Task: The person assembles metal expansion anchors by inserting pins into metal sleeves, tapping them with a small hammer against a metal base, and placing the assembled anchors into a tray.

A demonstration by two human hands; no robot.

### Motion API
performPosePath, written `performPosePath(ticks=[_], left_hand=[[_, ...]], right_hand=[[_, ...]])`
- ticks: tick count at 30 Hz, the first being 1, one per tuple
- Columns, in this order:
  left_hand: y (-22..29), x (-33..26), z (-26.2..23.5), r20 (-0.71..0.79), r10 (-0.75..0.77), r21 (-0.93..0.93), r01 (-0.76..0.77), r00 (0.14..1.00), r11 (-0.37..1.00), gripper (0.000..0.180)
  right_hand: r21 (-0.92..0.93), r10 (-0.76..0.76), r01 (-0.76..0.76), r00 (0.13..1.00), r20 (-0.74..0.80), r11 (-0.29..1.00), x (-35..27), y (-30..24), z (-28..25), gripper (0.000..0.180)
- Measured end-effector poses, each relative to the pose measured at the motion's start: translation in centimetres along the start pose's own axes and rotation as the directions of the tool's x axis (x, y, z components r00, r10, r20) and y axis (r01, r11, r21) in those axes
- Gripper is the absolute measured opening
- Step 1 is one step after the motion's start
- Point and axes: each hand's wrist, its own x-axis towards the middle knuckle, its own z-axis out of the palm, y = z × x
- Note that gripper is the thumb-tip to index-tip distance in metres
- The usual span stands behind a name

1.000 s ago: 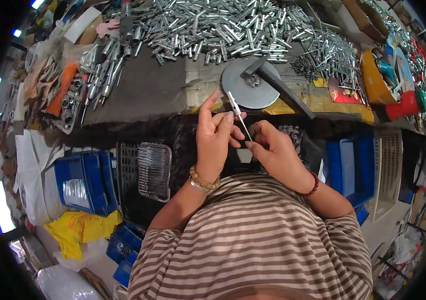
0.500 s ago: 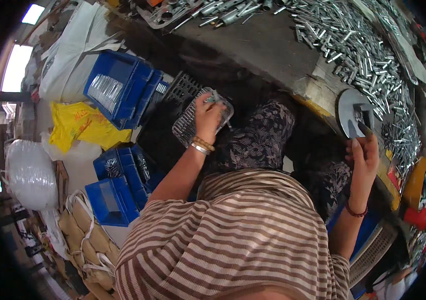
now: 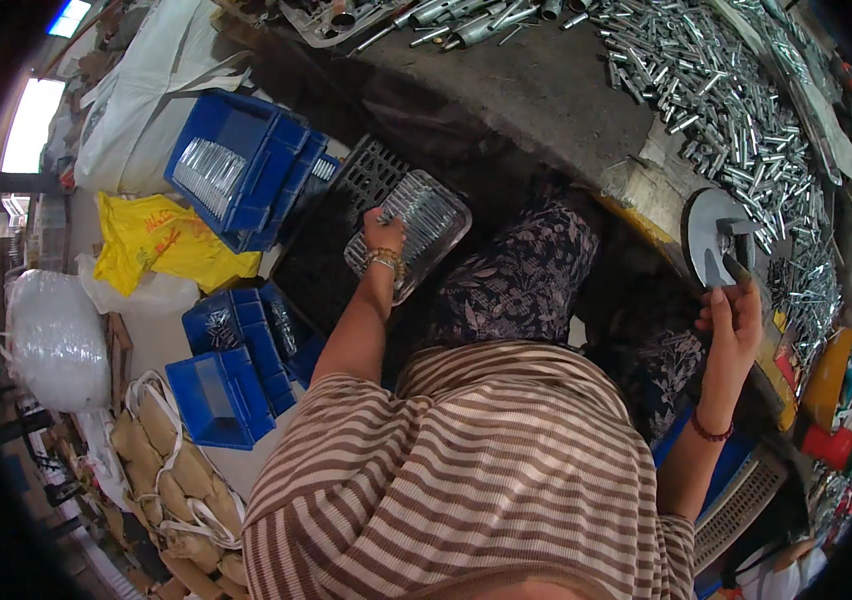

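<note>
My left hand (image 3: 384,232) is at the left side of a clear plastic tray (image 3: 462,213) filled with rows of shiny metal tubes (image 3: 420,218). Its fingers are curled inward, and what they grip, if anything, is hidden. My right hand (image 3: 734,318) is raised at the bench edge, just below a grey round plate (image 3: 704,232) with a small metal bracket (image 3: 741,228). Thumb and forefinger stand apart there; a dark tip, perhaps a cover, shows at the forefinger. I see nothing clearly held in that hand.
Loose metal tubes (image 3: 721,120) heap on the bench (image 3: 546,95) beyond. Under the tray lies a black perforated crate (image 3: 371,172). Blue bins (image 3: 281,150) and more blue bins (image 3: 211,400) stand at left, with a yellow bag (image 3: 171,245) between. A wrapped bundle (image 3: 58,340) stands farther left.
My left hand has moved left and slightly down from over the tray, uncovering its rows of tubes. The right hand has stayed nearly in place by the round plate.
</note>
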Motion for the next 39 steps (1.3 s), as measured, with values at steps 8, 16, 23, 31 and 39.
performPosePath(ticks=[8,16,23,31,39], left_hand=[[2.1,-0.3,0.1,0.054,0.049,0.092,-0.054,0.997,0.994,0.047],[16.3,-3.2,1.7,-0.093,0.505,-0.070,-0.512,0.858,0.856,0.022],[34.7,-17.7,12.8,0.407,0.803,-0.087,-0.857,0.436,0.509,0.033],[36.8,-14.6,19.7,0.615,0.703,0.231,-0.934,0.358,0.273,0.054],[37.1,-17.6,16.8,0.611,0.700,0.243,-0.929,0.370,0.279,0.049]], right_hand=[[0.009,0.006,-0.005,0.998,-0.062,1.000,-0.4,-0.5,0.1,0.038],[0.121,0.061,-0.058,0.998,-0.019,0.991,-0.8,-1.0,1.2,0.036],[0.162,0.029,-0.027,1.000,-0.010,0.986,-1.6,-2.2,1.0,0.031],[-0.012,-0.093,0.093,0.996,-0.009,0.996,-3.1,-3.8,-1.3,0.023],[-0.475,-0.349,0.192,0.898,-0.268,0.859,-2.0,-2.2,-7.6,0.017]])
